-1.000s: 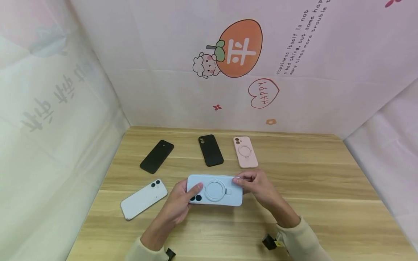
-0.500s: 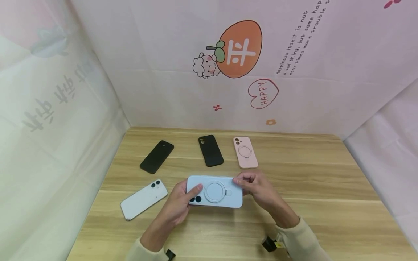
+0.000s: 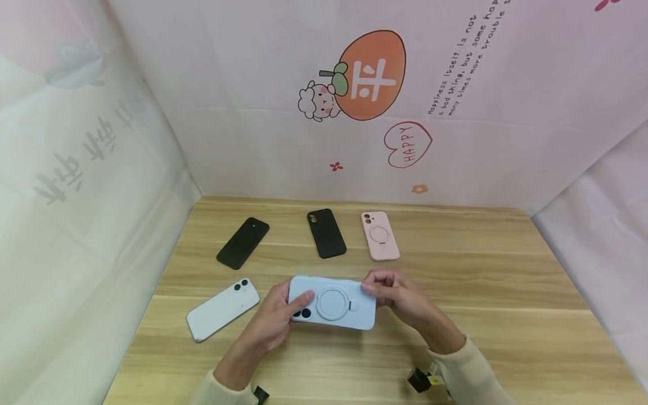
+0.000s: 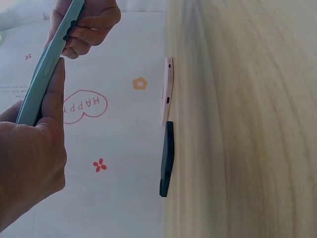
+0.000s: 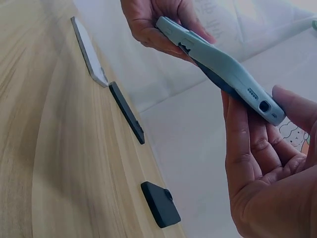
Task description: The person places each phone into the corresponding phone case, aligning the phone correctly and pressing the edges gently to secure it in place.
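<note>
A light blue phone case [image 3: 332, 304] with a ring on its back is held sideways above the table. My left hand [image 3: 273, 320] grips its camera end, thumb on the back and fingers underneath. At the other end, my right hand [image 3: 397, 292] pinches the far corner between thumb and fingers. In the right wrist view the case [image 5: 233, 72] looks bent along its side, and a dark flat surface [image 5: 213, 77] shows beneath it, apparently a phone. How far that sits inside the case cannot be told. The left wrist view shows the case [image 4: 47, 64] edge-on between both hands.
On the wooden table [image 3: 481, 292] a white phone [image 3: 223, 309] lies at the left. Behind it is a black phone or case [image 3: 243, 243]. Farther right are a black phone case [image 3: 327, 233] and a pink phone case [image 3: 381, 236] with a ring. Printed cloth walls surround the table.
The light blue case has tilted slightly, its right end now lower toward me. My right hand has shifted a little with it at the corner. Other phones and cases have stayed put.
</note>
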A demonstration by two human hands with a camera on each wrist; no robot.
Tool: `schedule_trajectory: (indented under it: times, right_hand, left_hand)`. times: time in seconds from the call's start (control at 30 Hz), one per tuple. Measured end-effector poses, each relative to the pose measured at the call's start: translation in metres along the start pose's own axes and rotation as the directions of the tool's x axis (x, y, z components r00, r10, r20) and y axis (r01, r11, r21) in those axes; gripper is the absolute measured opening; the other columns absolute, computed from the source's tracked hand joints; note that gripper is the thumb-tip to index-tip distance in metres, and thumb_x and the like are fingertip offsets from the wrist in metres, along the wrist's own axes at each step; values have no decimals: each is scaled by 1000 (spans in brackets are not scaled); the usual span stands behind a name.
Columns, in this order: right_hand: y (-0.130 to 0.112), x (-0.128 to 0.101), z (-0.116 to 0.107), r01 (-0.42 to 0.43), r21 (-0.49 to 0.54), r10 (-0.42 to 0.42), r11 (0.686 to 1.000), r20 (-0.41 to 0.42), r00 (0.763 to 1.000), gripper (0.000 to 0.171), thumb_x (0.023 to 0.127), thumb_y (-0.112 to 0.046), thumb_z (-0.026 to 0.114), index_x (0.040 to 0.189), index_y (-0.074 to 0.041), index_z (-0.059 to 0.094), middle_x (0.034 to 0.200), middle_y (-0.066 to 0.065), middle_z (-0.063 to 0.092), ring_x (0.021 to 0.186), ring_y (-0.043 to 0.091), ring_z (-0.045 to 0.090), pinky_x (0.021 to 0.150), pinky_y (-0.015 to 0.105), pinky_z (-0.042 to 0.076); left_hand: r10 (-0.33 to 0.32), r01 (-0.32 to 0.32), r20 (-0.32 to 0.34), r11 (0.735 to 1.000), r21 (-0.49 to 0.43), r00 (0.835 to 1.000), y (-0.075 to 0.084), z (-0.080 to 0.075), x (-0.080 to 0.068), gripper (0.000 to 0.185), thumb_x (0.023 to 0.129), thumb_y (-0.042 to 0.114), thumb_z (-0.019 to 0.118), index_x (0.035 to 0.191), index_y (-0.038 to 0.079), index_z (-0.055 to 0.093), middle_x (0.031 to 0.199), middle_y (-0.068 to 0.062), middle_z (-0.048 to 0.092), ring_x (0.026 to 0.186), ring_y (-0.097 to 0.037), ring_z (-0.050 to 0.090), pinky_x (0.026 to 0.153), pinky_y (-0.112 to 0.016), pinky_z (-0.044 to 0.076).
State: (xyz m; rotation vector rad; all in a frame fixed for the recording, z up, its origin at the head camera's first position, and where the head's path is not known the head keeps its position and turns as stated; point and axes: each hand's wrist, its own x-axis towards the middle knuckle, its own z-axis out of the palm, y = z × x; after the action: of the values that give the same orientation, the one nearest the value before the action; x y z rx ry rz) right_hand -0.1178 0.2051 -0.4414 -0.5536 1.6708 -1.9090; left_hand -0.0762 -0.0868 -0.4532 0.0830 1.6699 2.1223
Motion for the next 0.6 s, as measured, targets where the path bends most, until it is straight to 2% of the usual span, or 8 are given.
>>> schedule_trajectory:
  times: [0.13, 0.27, 0.4, 0.6]
  right_hand:
    - [3, 0, 0, 9, 18, -10, 1000, 23, 1000, 25, 107, -3, 54, 94, -11, 73, 95, -1, 79, 85, 10, 74, 74, 25, 63]
    - [5, 1, 2, -14, 47, 14, 999, -4, 1000, 24, 108, -5, 55, 96, -13, 75, 97, 0, 79, 87, 11, 75, 75, 27, 64]
    - [6, 1, 4, -69, 67, 73, 995, -69, 995, 22, 108, -9, 58, 98, -14, 76, 97, -1, 79, 86, 11, 74, 75, 26, 64]
    - [6, 2, 9, -127, 19, 128, 992, -197, 972, 13, 107, -15, 64, 102, -10, 75, 97, 0, 77, 84, 11, 73, 76, 27, 64]
  left_hand:
    - [5, -5, -1, 1000, 4, 1000, -1, -1, 0, 41, 108, 17, 64, 143, -3, 55, 137, -18, 68, 120, -18, 67, 107, -31, 55]
    - [15, -15, -26, 1000, 6, 1000, -2, -1, 0, 40, 108, 16, 63, 143, -3, 55, 136, -18, 68, 120, -18, 67, 106, -30, 55]
    - [26, -27, -39, 1000, -7, 999, -3, 0, 0, 40, 108, 16, 62, 142, -3, 55, 135, -18, 68, 120, -18, 67, 105, -30, 56]
    - [7, -13, -91, 998, -63, 996, -3, 2, 2, 42, 109, 16, 61, 145, -4, 53, 136, -19, 66, 120, -17, 66, 105, -32, 57]
